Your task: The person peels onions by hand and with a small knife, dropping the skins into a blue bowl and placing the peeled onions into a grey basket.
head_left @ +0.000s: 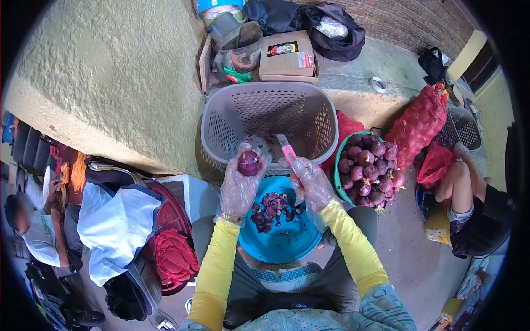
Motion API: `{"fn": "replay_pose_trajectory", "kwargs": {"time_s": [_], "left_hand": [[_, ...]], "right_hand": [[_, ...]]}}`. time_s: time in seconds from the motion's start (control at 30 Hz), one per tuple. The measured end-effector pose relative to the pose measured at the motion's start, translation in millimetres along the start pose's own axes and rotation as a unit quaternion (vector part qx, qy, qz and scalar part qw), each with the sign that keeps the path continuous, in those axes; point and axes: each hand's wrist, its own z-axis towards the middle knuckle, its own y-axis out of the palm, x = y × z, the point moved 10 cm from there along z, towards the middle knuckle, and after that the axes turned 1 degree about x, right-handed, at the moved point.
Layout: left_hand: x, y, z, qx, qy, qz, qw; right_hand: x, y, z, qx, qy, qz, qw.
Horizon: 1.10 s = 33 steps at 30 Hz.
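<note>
A purple onion [250, 163] rests in my left hand [240, 185], the gloved fingers wrapped round it. My right hand [312, 182], also in a clear plastic glove, is closed on a knife with a pink handle [288, 152], its blade pointing up and slightly left. Below both hands, a blue basin [281, 245] holds onion skins and pieces [274, 208]. Just beyond them stands a grey perforated basket [265, 96] with a few scraps inside. To the right, a green-rimmed tub [338, 182] is heaped with purple onions [366, 172].
A full red mesh sack [418, 122] leans beyond the onion tub. A cardboard box [287, 58] and a tape roll [378, 84] lie on the ledge. One person [458, 185] sits at the right, another [41, 231] at the far left, near a white cloth [116, 220].
</note>
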Motion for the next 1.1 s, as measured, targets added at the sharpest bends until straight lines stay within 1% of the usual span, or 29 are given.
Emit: {"fn": "replay_pose_trajectory", "kwargs": {"time_s": [0.13, 0.2, 0.27, 0.37, 0.4, 0.47, 0.6, 0.67, 0.7, 0.73, 0.77, 0.8, 0.83, 0.9, 0.93, 0.97, 1.0, 1.03, 1.1], "left_hand": [[2, 6, -3, -0.003, 0.008, 0.021, 1.000], [1, 5, -2, -0.005, 0.006, 0.010, 1.000], [1, 5, -3, -0.006, 0.005, 0.000, 1.000], [0, 15, -8, -0.021, 0.000, 0.021, 1.000], [-1, 18, -10, -0.027, -0.008, 0.048, 0.998], [-4, 18, -12, -0.034, -0.017, 0.073, 0.997], [-5, 9, -6, -0.050, -0.002, 0.135, 0.990], [-6, 9, -5, -0.063, 0.009, 0.161, 0.985], [-10, 10, -7, -0.051, -0.019, 0.100, 0.994], [-13, 12, -9, -0.039, -0.047, 0.039, 0.997], [-13, 14, -11, -0.039, -0.048, 0.039, 0.997], [-18, 19, -13, -0.054, -0.070, 0.034, 0.996], [-23, 23, -15, -0.068, -0.093, 0.028, 0.993], [-29, 25, -14, -0.084, -0.099, 0.053, 0.990], [-32, 27, -15, -0.099, -0.104, 0.077, 0.987], [-36, 26, -15, -0.099, -0.106, 0.077, 0.986], [-38, 25, -16, -0.094, -0.094, 0.110, 0.985], [-39, 23, -17, -0.089, -0.083, 0.143, 0.982], [-43, 20, -18, -0.073, -0.100, 0.118, 0.985]], "right_hand": [[1, 3, -1, -0.009, 0.006, 0.004, 1.000], [1, 2, -1, -0.011, 0.002, 0.012, 1.000], [-2, 7, -1, -0.038, -0.019, 0.001, 0.999], [-1, 8, -3, -0.035, 0.001, 0.032, 0.999], [4, 6, 2, -0.035, 0.001, 0.032, 0.999], [-2, 13, 9, -0.098, -0.096, 0.044, 0.990], [-8, 10, 5, -0.094, -0.127, 0.031, 0.987], [-2, -2, 5, -0.040, -0.071, -0.048, 0.996], [-10, -3, 4, -0.039, -0.071, -0.047, 0.996], [-21, 0, 4, -0.047, -0.080, -0.205, 0.974], [-28, 4, 2, -0.054, -0.088, -0.358, 0.928], [-41, 7, -3, -0.026, -0.137, -0.363, 0.921], [-40, 8, -3, -0.025, -0.137, -0.363, 0.921], [-50, 12, -7, -0.004, -0.202, -0.421, 0.884], [-50, 13, -8, -0.003, -0.201, -0.421, 0.885], [-50, 14, -9, 0.006, -0.198, -0.469, 0.861], [-50, 15, -9, 0.013, -0.194, -0.516, 0.834], [-46, 15, -8, 0.014, -0.193, -0.516, 0.835], [-47, 15, -10, 0.028, -0.248, -0.435, 0.865]]}}
